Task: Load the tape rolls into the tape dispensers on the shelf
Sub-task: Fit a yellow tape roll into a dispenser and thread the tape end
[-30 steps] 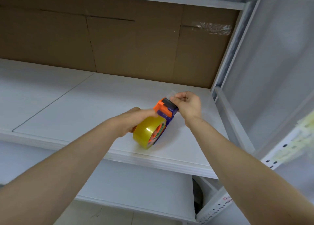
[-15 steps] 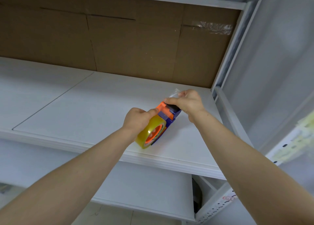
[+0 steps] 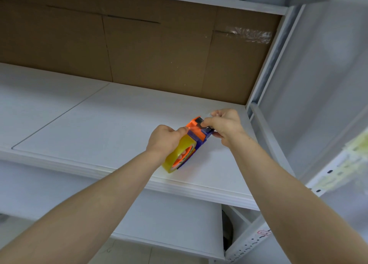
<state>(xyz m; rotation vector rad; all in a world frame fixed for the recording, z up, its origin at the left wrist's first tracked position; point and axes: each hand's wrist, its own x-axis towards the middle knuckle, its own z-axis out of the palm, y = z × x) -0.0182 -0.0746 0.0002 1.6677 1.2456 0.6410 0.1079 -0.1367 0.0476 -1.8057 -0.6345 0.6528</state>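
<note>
No legible text anywhere.

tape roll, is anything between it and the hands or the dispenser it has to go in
Nothing visible stands in the way. The tape roll already sits in the orange and purple dispenser. The left hand grips the roll directly, and the right hand pinches the dispenser's front end.

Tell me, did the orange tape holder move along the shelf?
No. The tape dispenser sits at the same spot as before, just behind the front edge of the shelf.
</note>
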